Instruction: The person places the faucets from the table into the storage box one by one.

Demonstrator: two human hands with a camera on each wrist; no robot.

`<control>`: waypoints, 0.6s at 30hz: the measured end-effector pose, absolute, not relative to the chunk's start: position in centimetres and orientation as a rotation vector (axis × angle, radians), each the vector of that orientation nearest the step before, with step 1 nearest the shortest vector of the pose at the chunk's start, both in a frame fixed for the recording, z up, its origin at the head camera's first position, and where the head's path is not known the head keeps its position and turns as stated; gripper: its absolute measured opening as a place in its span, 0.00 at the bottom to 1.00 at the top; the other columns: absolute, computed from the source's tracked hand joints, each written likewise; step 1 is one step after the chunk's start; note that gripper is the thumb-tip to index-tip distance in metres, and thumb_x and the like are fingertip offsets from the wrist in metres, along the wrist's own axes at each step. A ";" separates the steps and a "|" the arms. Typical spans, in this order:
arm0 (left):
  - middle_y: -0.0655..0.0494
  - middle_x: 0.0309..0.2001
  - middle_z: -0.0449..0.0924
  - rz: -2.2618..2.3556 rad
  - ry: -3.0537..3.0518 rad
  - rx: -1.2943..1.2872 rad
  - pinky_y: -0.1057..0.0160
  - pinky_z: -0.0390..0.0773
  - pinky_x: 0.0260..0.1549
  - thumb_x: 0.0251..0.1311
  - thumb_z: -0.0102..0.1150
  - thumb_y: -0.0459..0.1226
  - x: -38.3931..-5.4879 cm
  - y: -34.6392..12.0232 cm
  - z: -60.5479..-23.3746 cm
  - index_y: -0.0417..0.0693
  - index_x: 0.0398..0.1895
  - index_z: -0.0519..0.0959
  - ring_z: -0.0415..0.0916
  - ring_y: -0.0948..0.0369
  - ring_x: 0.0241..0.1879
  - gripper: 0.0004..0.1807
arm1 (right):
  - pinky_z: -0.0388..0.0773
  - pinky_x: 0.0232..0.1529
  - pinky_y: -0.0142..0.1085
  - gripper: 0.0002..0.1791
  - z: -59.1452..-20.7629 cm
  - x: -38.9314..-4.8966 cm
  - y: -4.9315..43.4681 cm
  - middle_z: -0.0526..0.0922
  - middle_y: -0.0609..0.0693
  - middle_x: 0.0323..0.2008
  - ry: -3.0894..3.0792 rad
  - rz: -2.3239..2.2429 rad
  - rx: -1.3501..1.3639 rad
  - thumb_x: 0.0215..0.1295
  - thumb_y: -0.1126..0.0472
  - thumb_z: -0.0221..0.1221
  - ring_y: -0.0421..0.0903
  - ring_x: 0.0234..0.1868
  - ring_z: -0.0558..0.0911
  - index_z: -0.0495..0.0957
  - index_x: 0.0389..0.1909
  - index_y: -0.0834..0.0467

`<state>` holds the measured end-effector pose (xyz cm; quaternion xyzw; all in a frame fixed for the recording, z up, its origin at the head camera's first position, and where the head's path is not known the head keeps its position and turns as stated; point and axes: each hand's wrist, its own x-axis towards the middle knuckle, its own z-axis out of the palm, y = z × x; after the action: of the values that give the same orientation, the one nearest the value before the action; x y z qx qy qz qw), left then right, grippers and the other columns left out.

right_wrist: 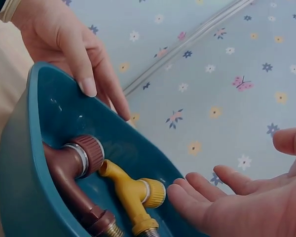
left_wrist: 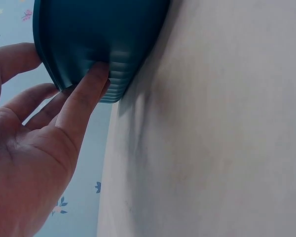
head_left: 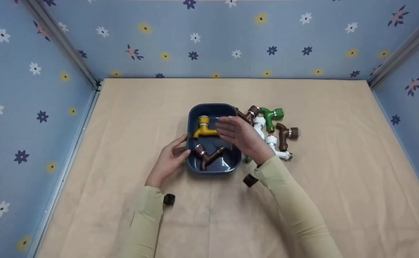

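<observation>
A booth-like workspace; blue flower-printed panels [head_left: 227,41], metal corner posts [head_left: 65,43] and a beige-covered tabletop [head_left: 209,222] show it.

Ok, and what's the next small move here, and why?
I'd probably move the right hand across to a white tap just right of the tub. That hand looks empty, held over the tub, while the left hand touches the tub's left side. A yellow tap and a brown tap already lie inside; the white one doesn't.
</observation>
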<state>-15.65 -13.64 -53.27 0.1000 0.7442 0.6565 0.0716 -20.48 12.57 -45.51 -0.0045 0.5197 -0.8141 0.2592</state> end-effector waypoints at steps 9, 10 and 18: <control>0.44 0.70 0.58 1.988 2.230 0.325 0.52 0.73 0.54 0.64 0.57 0.29 -15.7 -13.8 -53.2 0.43 0.71 0.61 0.70 0.43 0.58 0.32 | 0.62 0.65 0.47 0.23 -44.8 -19.4 13.6 0.70 0.64 0.62 1.421 -2.217 -0.063 0.75 0.55 0.43 0.61 0.65 0.65 0.68 0.60 0.66; 0.44 0.70 0.58 1.988 2.228 0.324 0.52 0.73 0.55 0.63 0.57 0.29 -15.7 -13.8 -53.1 0.42 0.71 0.61 0.69 0.42 0.59 0.32 | 0.62 0.65 0.47 0.23 -44.8 -19.3 13.7 0.70 0.64 0.61 1.423 -2.220 -0.075 0.75 0.55 0.42 0.61 0.65 0.66 0.69 0.60 0.66; 0.37 0.70 0.54 1.951 2.209 0.352 0.51 0.73 0.53 0.64 0.54 0.26 -14.9 -13.5 -50.6 0.34 0.70 0.58 0.67 0.38 0.59 0.32 | 0.61 0.65 0.49 0.25 -44.2 -18.5 14.2 0.69 0.66 0.62 1.419 -2.244 -0.161 0.75 0.56 0.41 0.63 0.65 0.64 0.64 0.62 0.71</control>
<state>-14.93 -13.47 -50.62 0.1181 0.7414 0.6548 0.0869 -18.49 14.20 -44.23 -0.0588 0.5182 -0.8193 0.2384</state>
